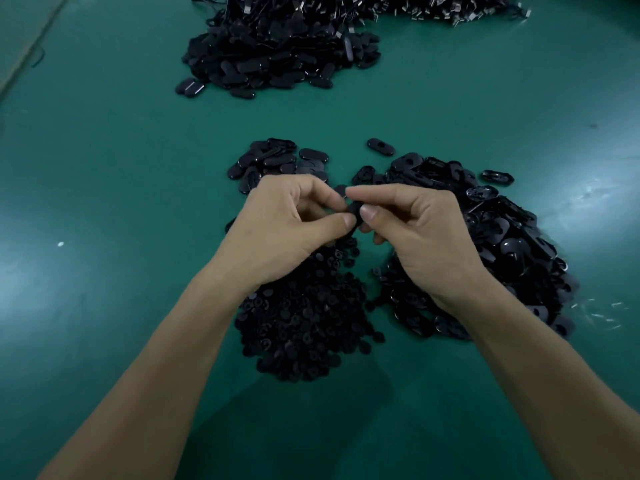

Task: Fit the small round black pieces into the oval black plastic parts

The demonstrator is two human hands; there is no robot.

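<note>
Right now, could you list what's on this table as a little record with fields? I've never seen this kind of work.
Surface: green table
Left hand: pinches a small black piece between thumb and fingertips
Right hand: pinches the same piece from the other side
Pile under left wrist: small round pieces
Pile under right hand: oval parts
Beyond the hands: smaller oval pile
Far end: large black heap, details unclear

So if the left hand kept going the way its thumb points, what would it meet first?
Probably the black piece pinched between both hands, with the thumb of the right hand just behind it; the left hand touches the piece now.
</note>
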